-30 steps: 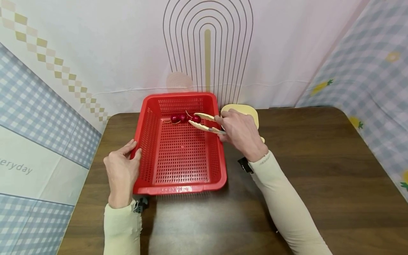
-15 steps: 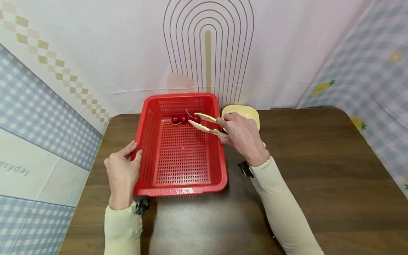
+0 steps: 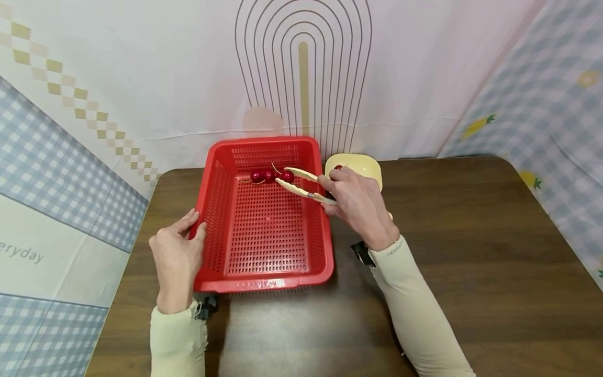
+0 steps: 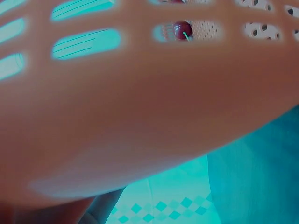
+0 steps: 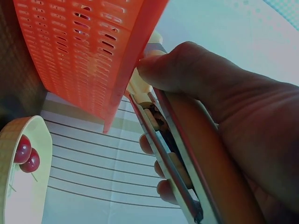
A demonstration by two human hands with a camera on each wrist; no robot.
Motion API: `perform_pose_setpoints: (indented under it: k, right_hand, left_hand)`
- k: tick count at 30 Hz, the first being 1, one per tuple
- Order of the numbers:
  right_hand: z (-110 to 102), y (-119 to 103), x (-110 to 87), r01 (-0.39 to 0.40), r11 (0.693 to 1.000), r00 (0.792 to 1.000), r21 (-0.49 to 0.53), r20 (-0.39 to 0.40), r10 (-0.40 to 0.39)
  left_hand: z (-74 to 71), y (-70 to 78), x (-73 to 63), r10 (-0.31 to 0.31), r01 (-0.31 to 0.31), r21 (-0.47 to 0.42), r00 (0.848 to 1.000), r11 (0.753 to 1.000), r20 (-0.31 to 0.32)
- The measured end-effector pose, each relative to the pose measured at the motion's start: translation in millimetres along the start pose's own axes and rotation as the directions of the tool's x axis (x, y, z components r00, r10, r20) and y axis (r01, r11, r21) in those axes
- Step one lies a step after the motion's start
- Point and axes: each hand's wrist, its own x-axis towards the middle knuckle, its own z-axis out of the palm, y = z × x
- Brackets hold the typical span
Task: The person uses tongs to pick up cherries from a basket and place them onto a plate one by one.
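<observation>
A red perforated plastic basket (image 3: 268, 285) sits on the table; my left hand (image 3: 176, 262) holds its left rim between thumb and fingers. Inside, near the far wall, lie cherries (image 3: 256, 175) with stems. My right hand (image 3: 361, 207) grips tongs (image 3: 298, 189) with cream scalloped tips, reaching over the basket's right rim. Those tips stand apart on either side of the rightmost cherry (image 3: 287, 176); whether they touch it I cannot tell. In the right wrist view my fingers wrap the metal tong arms (image 5: 163, 156). One cherry (image 4: 182, 30) shows through a basket slot in the left wrist view.
Right of the basket, partly behind my right hand, stands a pale yellow bowl (image 3: 369, 166). Two cherries (image 5: 30, 161) lie in it in the right wrist view. The brown wooden table (image 3: 471, 251) runs on to the right. Patterned cloth (image 3: 188, 68) hangs behind.
The head view has shifted slightly. Both hands, the basket and the tongs keep nearly the same places. A bit of a cherry in the bowl now shows beside my right hand.
</observation>
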Motion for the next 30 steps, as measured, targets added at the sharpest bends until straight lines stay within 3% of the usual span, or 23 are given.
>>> perform_pose_setpoints:
  k: [10, 30]
  right_hand:
    - [-3, -2, -2.5, 0.031, 0.999, 0.999, -0.005, -0.010, -0.031]
    - [-12, 9, -8.7, 0.017, 1.000, 0.999, 0.006, -0.037, -0.017]
  left_hand:
    - [-1.2, -1.8, -1.0, 0.019, -0.019, 0.013, 1.000, 1.000, -0.015]
    - [-0.7, -0.5, -0.9, 0.013, -0.013, 0.011, 1.000, 1.000, -0.006]
